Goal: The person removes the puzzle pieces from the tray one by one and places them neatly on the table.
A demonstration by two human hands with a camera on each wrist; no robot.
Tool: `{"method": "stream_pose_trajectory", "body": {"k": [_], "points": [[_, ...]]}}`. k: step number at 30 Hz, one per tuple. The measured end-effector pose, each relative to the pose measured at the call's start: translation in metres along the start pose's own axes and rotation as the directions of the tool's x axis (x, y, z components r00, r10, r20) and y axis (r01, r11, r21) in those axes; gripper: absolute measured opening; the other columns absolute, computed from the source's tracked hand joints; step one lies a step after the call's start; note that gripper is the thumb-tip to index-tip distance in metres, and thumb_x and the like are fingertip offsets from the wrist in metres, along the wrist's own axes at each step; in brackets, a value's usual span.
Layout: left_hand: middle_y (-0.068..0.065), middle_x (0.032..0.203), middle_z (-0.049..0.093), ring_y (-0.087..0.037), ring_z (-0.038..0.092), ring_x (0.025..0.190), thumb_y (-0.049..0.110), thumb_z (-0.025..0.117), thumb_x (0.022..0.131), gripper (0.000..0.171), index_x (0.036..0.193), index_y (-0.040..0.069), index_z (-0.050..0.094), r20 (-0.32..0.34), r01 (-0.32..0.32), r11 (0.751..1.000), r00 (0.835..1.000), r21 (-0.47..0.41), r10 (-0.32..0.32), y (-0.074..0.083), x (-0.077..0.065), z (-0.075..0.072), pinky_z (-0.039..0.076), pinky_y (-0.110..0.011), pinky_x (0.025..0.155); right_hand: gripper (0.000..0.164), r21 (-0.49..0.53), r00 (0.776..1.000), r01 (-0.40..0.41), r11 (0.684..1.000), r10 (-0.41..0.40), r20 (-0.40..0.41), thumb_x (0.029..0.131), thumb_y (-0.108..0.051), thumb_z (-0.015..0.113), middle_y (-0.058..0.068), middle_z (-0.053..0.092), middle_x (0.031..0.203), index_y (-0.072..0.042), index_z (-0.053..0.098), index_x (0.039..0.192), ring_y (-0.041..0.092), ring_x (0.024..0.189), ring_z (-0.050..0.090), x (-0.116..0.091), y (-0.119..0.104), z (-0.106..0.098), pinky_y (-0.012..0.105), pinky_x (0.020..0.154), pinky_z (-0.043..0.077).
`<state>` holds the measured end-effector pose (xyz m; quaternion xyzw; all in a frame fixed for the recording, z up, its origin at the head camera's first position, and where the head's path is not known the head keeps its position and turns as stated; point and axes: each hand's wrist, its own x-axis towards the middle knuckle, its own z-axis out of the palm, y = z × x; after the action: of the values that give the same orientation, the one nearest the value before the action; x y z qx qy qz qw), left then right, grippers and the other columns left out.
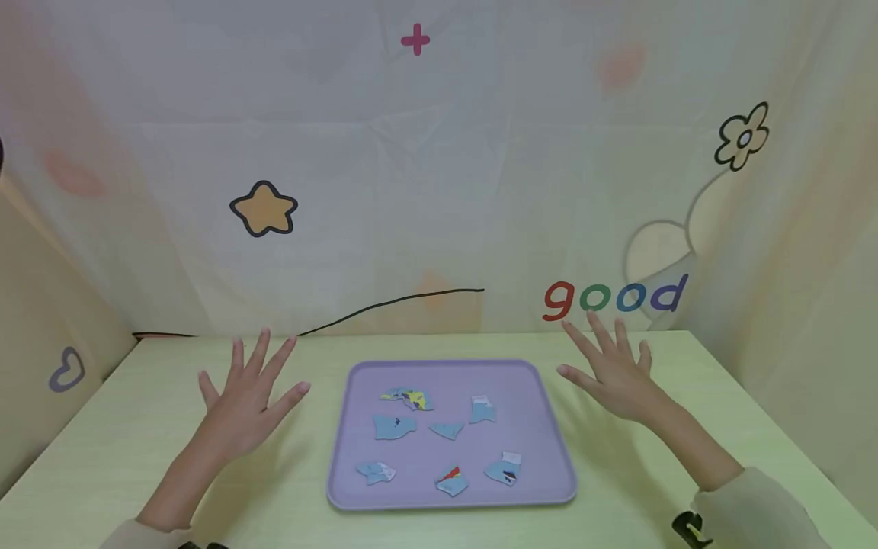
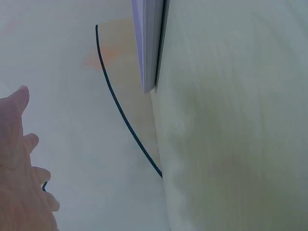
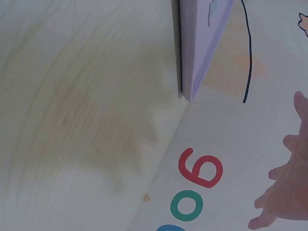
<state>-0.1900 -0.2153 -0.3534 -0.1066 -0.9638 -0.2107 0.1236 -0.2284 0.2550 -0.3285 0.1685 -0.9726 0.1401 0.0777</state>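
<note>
I am holding both hands released above the table (image 1: 439,530). My left hand (image 1: 247,408) is hovering to the left of a purple tray (image 1: 420,451), its fingers spreading wide and grasping nothing. My right hand (image 1: 620,381) is hovering to the right of that tray, its fingers likewise spreading apart, unloaded. The tray is lying between my hands, touching neither. Seven flat printed pieces (image 1: 447,431) are resting on it, separate from one another. A yellow-and-blue piece (image 1: 414,399), a blue piece with a small dark mark (image 1: 391,429) and a pointed piece (image 1: 373,471) are lying on my left hand's side. A white-topped piece (image 1: 483,412) and a dark-patched piece (image 1: 503,469) are lying on my right hand's side. A red-marked piece (image 1: 451,483) is sitting between these groups.
</note>
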Motion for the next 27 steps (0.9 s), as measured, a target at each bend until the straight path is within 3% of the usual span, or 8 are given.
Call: {"method": "stream_pose_trajectory", "body": {"k": [5, 9, 13, 22, 27], "points": [[-0.016, 0.151, -0.002, -0.044, -0.011, 0.133, 0.045, 0.042, 0.093, 0.066, 0.147, 0.029, 0.008, 0.021, 0.003, 0.977, 1.0, -0.212, 0.001, 0.0, -0.002, 0.004, -0.007, -0.077, 0.087, 0.068, 0.188, 0.999, 0.004, 0.982, -0.01, 0.03, 0.092, -0.043, 0.045, 0.022, 0.001, 0.149, -0.016, 0.014, 0.147, 0.054, 0.129, -0.008, -0.005, -0.004, 0.0, 0.076, 0.09, -0.003], [-0.02, 0.15, 0.001, -0.045, -0.005, 0.134, 0.037, 0.043, 0.095, 0.066, 0.147, 0.024, 0.006, 0.027, -0.009, 0.926, 0.999, -0.377, 0.02, 0.002, -0.004, 0.008, 0.004, -0.075, 0.092, 0.067, 0.328, 0.999, 0.022, 0.944, -0.036, 0.036, 0.093, -0.037, 0.047, 0.023, 0.001, 0.149, -0.013, 0.014, 0.147, 0.053, 0.129, -0.008, -0.007, -0.007, 0.002, 0.076, 0.09, -0.001], [-0.019, 0.15, 0.005, -0.044, 0.004, 0.134, 0.033, 0.042, 0.096, 0.065, 0.147, 0.017, 0.005, 0.033, -0.001, 0.88, 0.999, -0.476, 0.019, 0.004, -0.005, 0.011, 0.011, -0.069, 0.098, 0.067, 0.441, 0.997, 0.021, 0.897, -0.052, 0.057, 0.093, -0.032, 0.047, 0.022, -0.001, 0.149, -0.013, 0.012, 0.147, 0.047, 0.132, -0.009, -0.009, -0.009, 0.004, 0.075, 0.092, 0.0], [-0.023, 0.147, 0.009, -0.047, 0.013, 0.131, 0.038, 0.035, 0.097, 0.064, 0.147, 0.017, 0.002, 0.174, 0.15, 0.758, 0.983, -0.635, -0.049, 0.011, -0.011, 0.018, 0.02, -0.066, 0.099, 0.064, 0.569, 0.993, 0.013, 0.822, -0.078, 0.089, 0.094, -0.029, 0.048, 0.016, 0.009, 0.15, -0.015, 0.014, 0.147, 0.042, 0.135, 0.006, -0.015, -0.02, 0.012, 0.07, 0.098, 0.012], [-0.023, 0.147, 0.011, -0.044, 0.02, 0.131, 0.04, 0.037, 0.096, 0.065, 0.147, 0.016, 0.004, 0.259, 0.246, 0.684, 0.962, -0.687, -0.086, 0.015, -0.011, 0.023, 0.026, -0.06, 0.101, 0.063, 0.627, 0.99, -0.001, 0.779, -0.089, 0.111, 0.094, -0.027, 0.049, 0.015, 0.012, 0.15, -0.015, 0.017, 0.146, 0.044, 0.134, 0.007, -0.019, -0.023, 0.018, 0.069, 0.098, 0.013]]}}
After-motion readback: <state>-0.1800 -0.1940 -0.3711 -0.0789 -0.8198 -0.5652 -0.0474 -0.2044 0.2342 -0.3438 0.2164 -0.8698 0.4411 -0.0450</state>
